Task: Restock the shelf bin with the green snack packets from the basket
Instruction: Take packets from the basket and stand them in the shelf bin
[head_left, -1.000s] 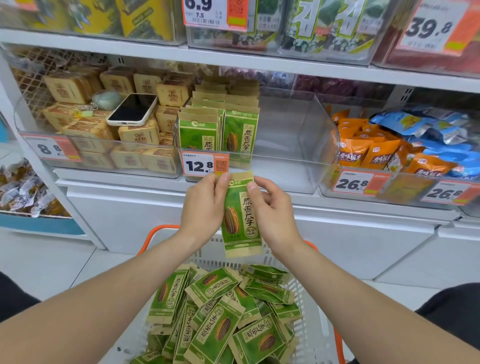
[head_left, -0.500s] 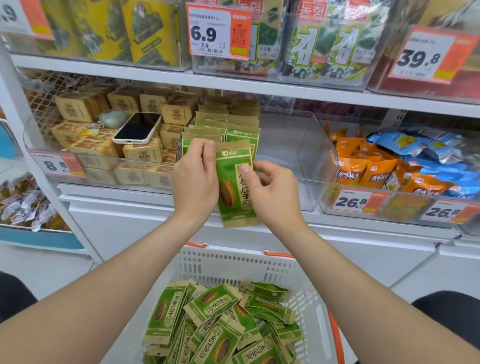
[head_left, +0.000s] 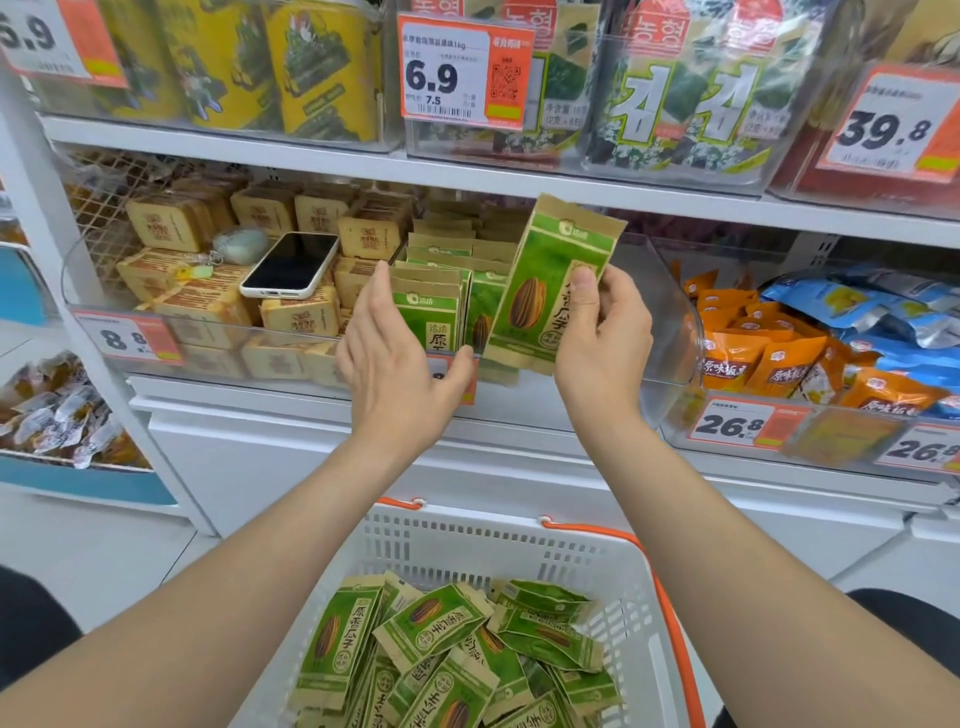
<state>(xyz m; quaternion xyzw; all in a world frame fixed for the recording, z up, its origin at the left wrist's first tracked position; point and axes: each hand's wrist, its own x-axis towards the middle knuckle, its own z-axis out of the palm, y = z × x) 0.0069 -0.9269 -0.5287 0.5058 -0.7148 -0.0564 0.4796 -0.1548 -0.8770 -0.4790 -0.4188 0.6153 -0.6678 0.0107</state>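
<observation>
My right hand (head_left: 602, 332) grips a green snack packet (head_left: 550, 280) with a sunflower seed picture, held upright and slightly tilted at the front of the clear shelf bin (head_left: 670, 312). My left hand (head_left: 395, 358) is open with fingers spread, just in front of the rows of green packets (head_left: 431, 306) standing in the left part of that bin. The right part of the bin is bare. Below, a white basket (head_left: 519, 545) with orange handles holds several more green packets (head_left: 441, 649) in a loose pile.
A black phone (head_left: 291, 265) and a key fob lie on tan boxed snacks (head_left: 208, 306) in the bin to the left. Orange and blue bags (head_left: 810, 343) fill the bin to the right. An upper shelf (head_left: 467, 176) with seaweed packs overhangs the bins.
My left hand has let go of the packet and opened. My right hand has lifted the packet up and to the right, over the bin's front wall.
</observation>
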